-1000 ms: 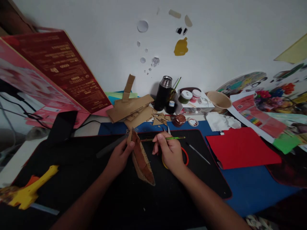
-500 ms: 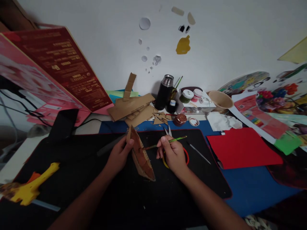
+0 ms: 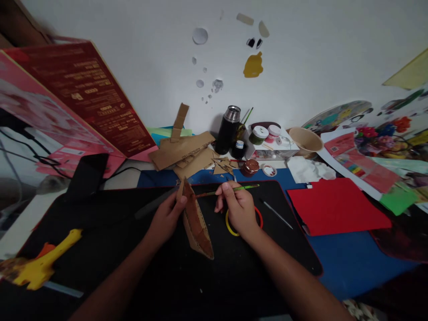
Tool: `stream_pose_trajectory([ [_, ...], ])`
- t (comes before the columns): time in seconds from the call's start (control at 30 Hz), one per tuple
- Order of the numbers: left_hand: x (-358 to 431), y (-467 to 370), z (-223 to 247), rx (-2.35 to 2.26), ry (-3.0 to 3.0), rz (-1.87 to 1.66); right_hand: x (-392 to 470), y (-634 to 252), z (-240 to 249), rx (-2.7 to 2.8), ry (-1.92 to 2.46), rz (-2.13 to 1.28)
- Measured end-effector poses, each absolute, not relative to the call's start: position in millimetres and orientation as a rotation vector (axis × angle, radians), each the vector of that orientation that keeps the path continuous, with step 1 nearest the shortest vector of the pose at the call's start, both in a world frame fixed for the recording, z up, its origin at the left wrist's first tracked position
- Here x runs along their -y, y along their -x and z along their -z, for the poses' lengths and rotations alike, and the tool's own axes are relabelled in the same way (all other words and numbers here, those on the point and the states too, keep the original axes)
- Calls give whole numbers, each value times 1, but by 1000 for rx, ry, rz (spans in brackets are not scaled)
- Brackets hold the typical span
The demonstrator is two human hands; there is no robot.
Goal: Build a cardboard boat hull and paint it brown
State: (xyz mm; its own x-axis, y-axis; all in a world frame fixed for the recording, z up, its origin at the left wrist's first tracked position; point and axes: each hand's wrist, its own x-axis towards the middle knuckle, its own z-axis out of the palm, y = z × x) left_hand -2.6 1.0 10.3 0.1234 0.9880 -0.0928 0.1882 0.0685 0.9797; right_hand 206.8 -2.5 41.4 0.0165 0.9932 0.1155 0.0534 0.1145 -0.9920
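My left hand is closed on the side of a small cardboard boat, tilted with its far tip up. Its inside is coated in brown paint. In my right hand a thin green paintbrush is pinched, its brown tip reaching into the upper part of the boat. Scissors with red and yellow handles lie on the black mat beneath my right hand, partly hidden by it. Beyond them stands an open jar of brown paint, and its lid lies beside it.
A silver pen and red sheet lie to the right. Cardboard pieces, a black flask and a beige bowl line the back. At the left are a phone and a yellow glue gun.
The brush tip has moved up along the boat's inside towards its far end. My right hand has shifted slightly away from me, and the boat's near end has swung a little nearer and leftwards.
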Motion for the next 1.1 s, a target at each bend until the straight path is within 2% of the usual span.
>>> stream_pose_trajectory([
  [0.37, -2, 5, -12, -1362, -1319, -1005, 17, -215, -33, 1186, 1168, -1232],
  [0.73, 0, 3, -10, -1302, -1332, -994, 4, -206, -40, 1272, 1165, -1121],
  [1.1, -1, 2, -11, -1317, -1367, -980, 12, -207, -31, 1203, 1146, -1186],
])
